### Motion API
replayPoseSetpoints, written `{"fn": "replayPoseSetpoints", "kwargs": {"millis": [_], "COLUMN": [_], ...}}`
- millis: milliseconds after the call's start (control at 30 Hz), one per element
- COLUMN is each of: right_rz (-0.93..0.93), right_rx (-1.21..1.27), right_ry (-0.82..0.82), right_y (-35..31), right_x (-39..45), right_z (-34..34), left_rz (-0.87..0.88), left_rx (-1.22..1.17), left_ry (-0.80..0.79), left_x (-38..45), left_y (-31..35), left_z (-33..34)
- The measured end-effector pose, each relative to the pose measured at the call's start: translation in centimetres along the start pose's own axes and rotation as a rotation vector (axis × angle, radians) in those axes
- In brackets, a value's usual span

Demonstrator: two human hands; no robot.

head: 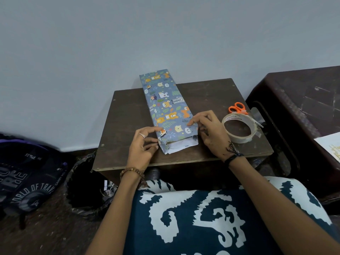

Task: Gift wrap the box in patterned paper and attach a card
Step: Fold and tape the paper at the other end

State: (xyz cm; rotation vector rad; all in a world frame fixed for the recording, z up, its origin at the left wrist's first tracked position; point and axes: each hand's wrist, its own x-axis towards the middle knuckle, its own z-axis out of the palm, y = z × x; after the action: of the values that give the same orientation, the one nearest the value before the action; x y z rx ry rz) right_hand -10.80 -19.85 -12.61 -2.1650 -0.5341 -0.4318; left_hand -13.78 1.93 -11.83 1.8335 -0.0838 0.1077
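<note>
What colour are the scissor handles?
Orange: the scissors lie beyond the tape roll, seen in the head view.

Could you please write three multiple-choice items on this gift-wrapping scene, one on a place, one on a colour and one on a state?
1. Where does the tape roll lie on the small table?
A. To the right of the wrapped box
B. On top of the wrapped box
C. At the table's left edge

2. What colour are the handles of the scissors?
A. Green
B. Orange
C. Black

3. In what state is the near end of the wrapped box?
A. Folded shut and taped
B. Covered by a card
C. Open, with white inside showing

Answers:
1. A, the roll sits right of the box, just beyond the right hand.
2. B, both handle loops are orange.
3. C, the paper gapes open between the right hand and the left hand.
</note>
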Motion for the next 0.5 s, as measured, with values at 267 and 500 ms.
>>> {"fn": "replayPoseSetpoints", "kwargs": {"millis": [267,500], "right_rz": [-0.011,0.015], "right_rx": [0.028,0.033], "right_ry": [-0.094,-0.132], "right_y": [0.9,1.0], "right_x": [0.2,0.3], "right_z": [-0.3,-0.7], "left_rz": [0.037,0.088], "left_rx": [0.012,0.135], "left_ry": [-0.023,0.008], "left_x": [0.2,0.3], "left_y": [0.3,0.5], "left_z": [0.0,0.3]}}
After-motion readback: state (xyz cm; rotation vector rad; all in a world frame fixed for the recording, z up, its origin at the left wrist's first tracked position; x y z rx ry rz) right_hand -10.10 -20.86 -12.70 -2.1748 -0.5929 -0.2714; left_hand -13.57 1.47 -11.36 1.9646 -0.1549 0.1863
